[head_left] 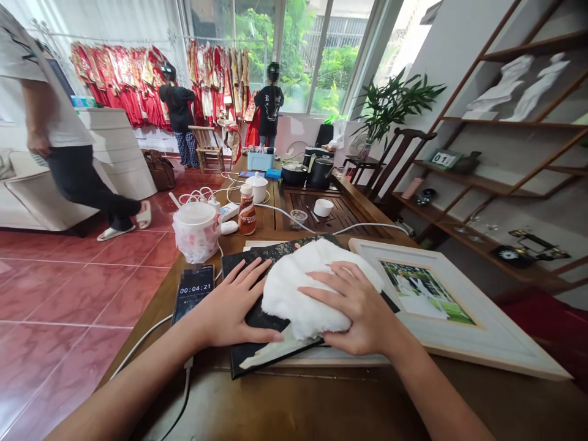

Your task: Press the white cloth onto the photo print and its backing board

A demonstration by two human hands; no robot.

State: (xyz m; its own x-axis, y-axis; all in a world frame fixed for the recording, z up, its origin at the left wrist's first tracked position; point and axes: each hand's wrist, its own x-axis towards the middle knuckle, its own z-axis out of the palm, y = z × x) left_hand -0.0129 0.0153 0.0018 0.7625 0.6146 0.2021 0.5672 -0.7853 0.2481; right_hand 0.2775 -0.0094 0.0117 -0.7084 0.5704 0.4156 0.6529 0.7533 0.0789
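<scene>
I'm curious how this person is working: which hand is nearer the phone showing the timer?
The left hand is nearer, lying on the black folder just beside the phone. The right hand is farther from the phone, pressing on the white fluffy cloth.

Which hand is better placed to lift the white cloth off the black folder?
Probably the right hand: it lies on top of the white cloth with its fingers spread across it. The left hand lies flat on the black folder beside the cloth, only its fingertips near the edge.
</scene>
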